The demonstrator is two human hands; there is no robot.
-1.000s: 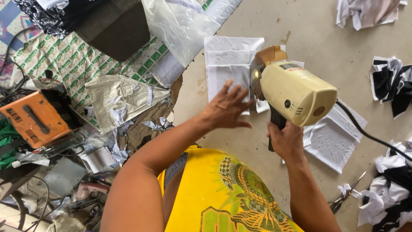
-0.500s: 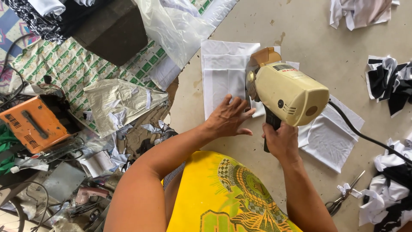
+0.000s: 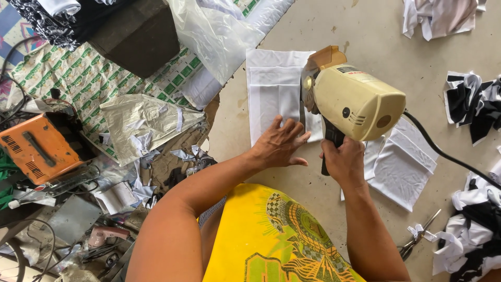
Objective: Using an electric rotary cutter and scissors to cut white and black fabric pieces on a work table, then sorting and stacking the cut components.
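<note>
Nearest, lower frame: a yellow printed garment on the person's body, both bare forearms reaching forward from it. Left hand: fingers spread and flat, palm down, pressing the near edge of a stack of white fabric that lies on the concrete floor; it grips nothing, only bears down. Right hand: fingers curled tight around the dark handle of a cream-coloured electric fabric cutter, which stands at the right edge of the white stack, its blade end just beside the left fingertips. Black power cord trailing from the cutter's rear toward the right. Loose white cloth pieces on the floor just right of the right hand. Scissors lower right, beside black and white scraps. Left side: orange machine box, crumpled silvery sheet, tangle of wires and tools. Farther: green-patterned mat, dark box, clear plastic bag. Farthest right: more black and white cloth heaps.
</note>
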